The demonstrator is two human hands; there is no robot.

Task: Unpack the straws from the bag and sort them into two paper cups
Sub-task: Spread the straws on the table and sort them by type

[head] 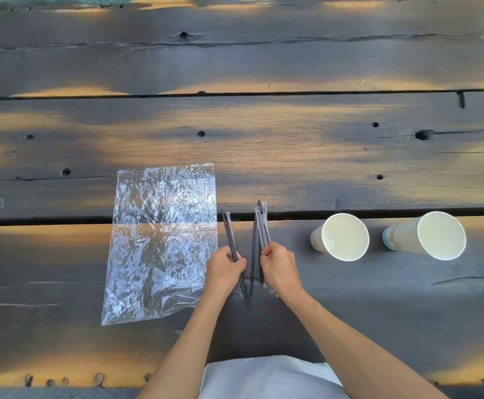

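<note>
Two paper cups are standing right of the hands on the table (pixel 350 156): the near cup (pixel 341 237) and the far cup (pixel 427 236), well apart from each other, both white inside with pale printed outer walls, round rims tipped toward the camera by the wide lens, both showing bare interiors with nothing in them. The bag (pixel 160 240) is lying flat left of the hands, clear crinkled plastic, rectangular, glinting with creases, no straws visible inside it; its right edge is sitting just beside the left hand. The left hand (pixel 225 269) is curling closed around a small bunch (pixel 230 240) of thin dark straws, at least one in a clear wrapper, tilting up and slightly left, lower ends poking out below the fist. The right hand (pixel 278 267) is gripping, fingers closed, a thicker bundle (pixel 262 226) of wrapped straws, roughly upright, tops fanning a bit above the fist. One loose dark straw (pixel 253 254) is sitting between the two hands, running near vertical; cannot tell which hand, if any, is touching it. The table is dark weathered wood planks, with knot holes, long cracks and gaps, patchy warm light. White cloth (pixel 269 375) is showing at the bottom edge between the forearms.
</note>
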